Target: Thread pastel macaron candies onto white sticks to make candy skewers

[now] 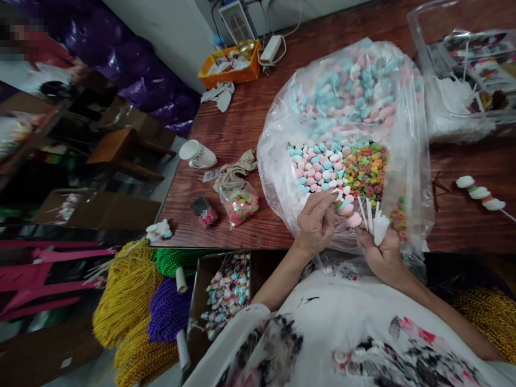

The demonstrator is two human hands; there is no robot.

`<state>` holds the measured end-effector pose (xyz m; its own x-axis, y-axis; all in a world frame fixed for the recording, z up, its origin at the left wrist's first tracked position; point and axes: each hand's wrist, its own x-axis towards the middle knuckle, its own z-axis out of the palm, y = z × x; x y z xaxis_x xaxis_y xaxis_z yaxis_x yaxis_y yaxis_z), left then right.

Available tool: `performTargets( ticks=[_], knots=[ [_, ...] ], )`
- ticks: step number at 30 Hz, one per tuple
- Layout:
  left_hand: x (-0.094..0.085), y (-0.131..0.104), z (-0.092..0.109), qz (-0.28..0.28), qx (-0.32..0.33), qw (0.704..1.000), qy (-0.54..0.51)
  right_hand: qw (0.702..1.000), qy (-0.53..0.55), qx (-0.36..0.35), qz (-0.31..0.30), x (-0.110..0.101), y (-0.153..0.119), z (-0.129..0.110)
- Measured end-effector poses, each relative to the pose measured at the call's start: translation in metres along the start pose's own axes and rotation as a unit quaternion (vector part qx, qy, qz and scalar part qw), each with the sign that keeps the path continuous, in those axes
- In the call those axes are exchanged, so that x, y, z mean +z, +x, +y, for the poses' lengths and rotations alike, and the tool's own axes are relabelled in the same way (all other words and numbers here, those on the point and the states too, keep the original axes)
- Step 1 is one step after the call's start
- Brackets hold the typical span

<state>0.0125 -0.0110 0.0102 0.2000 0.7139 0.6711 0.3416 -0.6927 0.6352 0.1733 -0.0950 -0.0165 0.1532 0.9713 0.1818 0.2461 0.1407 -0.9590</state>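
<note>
Both my hands meet over the front edge of an open clear plastic bag [278,129]. My right hand [385,252] is closed around a bundle of white sticks [379,228]. Its thumb side also grips the lower end of a candy skewer [345,207], threaded with pink, white and blue pieces and small coloured rings. My left hand [316,223] is closed, its fingertips at the skewer's upper end, on a white piece. Just beyond, inside the bag, lie pink, blue and white rounded candy-like pieces [318,169] beside small multicoloured rings [366,169].
A threaded skewer [481,193] lies at right, below a clear plastic tub [419,32]. On the left stand a white mug [197,154], a small bag of rings [242,207] and an orange box [229,75]. Below the table edge, a box holds many skewers [228,290] beside yellow bead strands [124,290].
</note>
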Motion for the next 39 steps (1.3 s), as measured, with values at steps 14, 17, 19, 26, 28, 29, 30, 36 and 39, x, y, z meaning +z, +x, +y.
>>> performTargets(
  ticks=[14, 17, 19, 26, 28, 29, 30, 36, 39],
  knots=[
    [0.012, 0.004, -0.002, 0.026, -0.139, 0.972, -0.186, 0.998, 0.05, 0.029, 0.012, 0.006, -0.004, -0.003],
    [0.016, -0.002, 0.0, 0.011, -0.084, 0.987, -0.137, 0.997, 0.07, 0.03, 0.02, 0.008, -0.007, 0.0],
    [0.018, -0.006, 0.002, 0.009, -0.062, 0.99, -0.123, 0.996, 0.079, 0.031, 0.025, 0.01, -0.008, 0.003],
    [0.02, -0.007, 0.004, 0.026, -0.147, 0.977, -0.154, 0.998, 0.026, -0.015, 0.052, 0.008, 0.001, 0.007],
    [0.017, 0.0, 0.002, 0.043, -0.204, 0.958, -0.197, 0.999, -0.013, -0.039, 0.033, 0.001, 0.006, 0.003],
    [0.016, 0.004, 0.001, 0.047, -0.229, 0.948, -0.216, 0.998, -0.027, -0.047, 0.021, -0.002, 0.008, 0.001],
    [0.016, 0.007, 0.001, 0.04, -0.243, 0.942, -0.227, 0.998, -0.037, -0.051, 0.009, -0.005, 0.009, -0.002],
    [0.037, 0.011, 0.011, -0.047, -0.164, 0.97, -0.173, 0.998, -0.045, -0.041, 0.015, -0.005, 0.002, -0.002],
    [0.048, 0.003, 0.017, -0.078, -0.158, 0.962, -0.209, 0.993, -0.087, -0.027, 0.072, -0.032, -0.004, 0.009]
  ],
)
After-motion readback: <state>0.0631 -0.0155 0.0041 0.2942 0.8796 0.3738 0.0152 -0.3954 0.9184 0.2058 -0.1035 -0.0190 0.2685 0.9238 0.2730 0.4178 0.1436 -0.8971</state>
